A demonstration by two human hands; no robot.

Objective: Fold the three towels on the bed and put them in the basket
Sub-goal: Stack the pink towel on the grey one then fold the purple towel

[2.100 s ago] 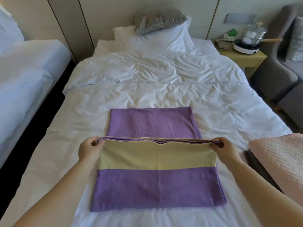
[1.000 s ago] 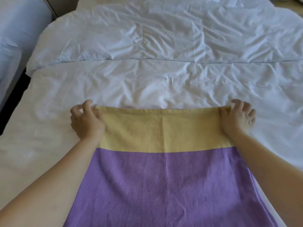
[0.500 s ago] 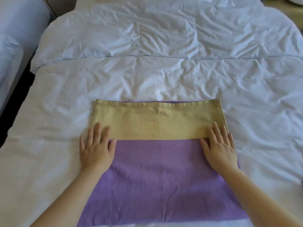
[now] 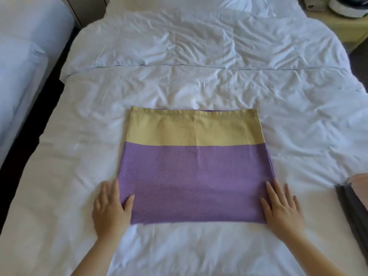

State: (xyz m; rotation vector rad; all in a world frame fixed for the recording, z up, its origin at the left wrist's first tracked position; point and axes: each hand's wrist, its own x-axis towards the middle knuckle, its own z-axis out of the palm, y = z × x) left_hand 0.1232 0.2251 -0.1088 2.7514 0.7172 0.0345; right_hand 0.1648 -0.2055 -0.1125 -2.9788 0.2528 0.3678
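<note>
fingers (image 4: 271, 191) of both hands lie straight and slightly spread, left hand (image 4: 110, 208) and right hand (image 4: 282, 210) flat on the folded towel's (image 4: 195, 176) near corners on the bed (image 4: 199, 84).

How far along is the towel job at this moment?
Done: the purple and yellow towel lies flat on the bed, folded at least once. In hand: left hand and right hand rest flat at its near corners. Left: further folds, the pink fabric and grey fabric at the right edge, then the basket, which is not in view.
</note>
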